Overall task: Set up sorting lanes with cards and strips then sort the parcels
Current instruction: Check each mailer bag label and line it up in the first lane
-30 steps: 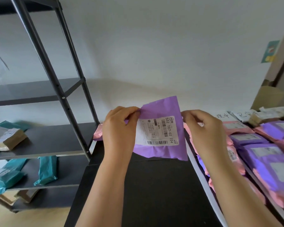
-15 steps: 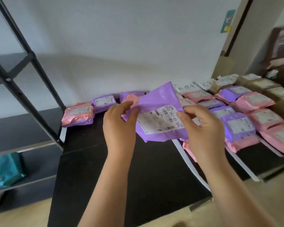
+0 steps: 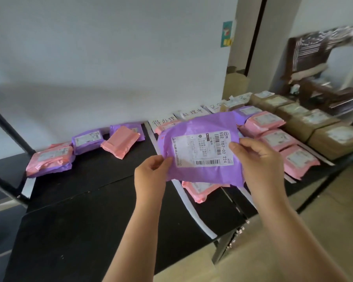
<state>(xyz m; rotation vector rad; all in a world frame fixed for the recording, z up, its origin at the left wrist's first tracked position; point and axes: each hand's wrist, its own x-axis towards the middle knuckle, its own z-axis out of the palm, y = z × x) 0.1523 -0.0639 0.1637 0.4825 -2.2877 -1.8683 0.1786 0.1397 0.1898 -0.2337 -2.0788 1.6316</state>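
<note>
A purple parcel (image 3: 194, 127) with a white shipping label hangs in the air above the black table (image 3: 86, 210). My left hand (image 3: 151, 174) pinches its lower left edge and my right hand (image 3: 257, 157) grips its right side. White handwritten cards (image 3: 165, 120) stand along the wall at the back. White strips (image 3: 194, 212) run from the cards toward the front edge and divide the table into lanes. Pink parcels (image 3: 194, 190) lie partly hidden under the held one.
Pink and purple parcels (image 3: 49, 159) lie at the table's back left. More pink parcels (image 3: 298, 159) and brown boxes (image 3: 334, 137) fill the right lanes. A dark shelf post (image 3: 6, 127) stands at the left. A doorway opens on the right.
My view has swung right and down, from the shelf to the table. Both hands have carried the purple parcel right, over the lanes, and it now lies flatter.
</note>
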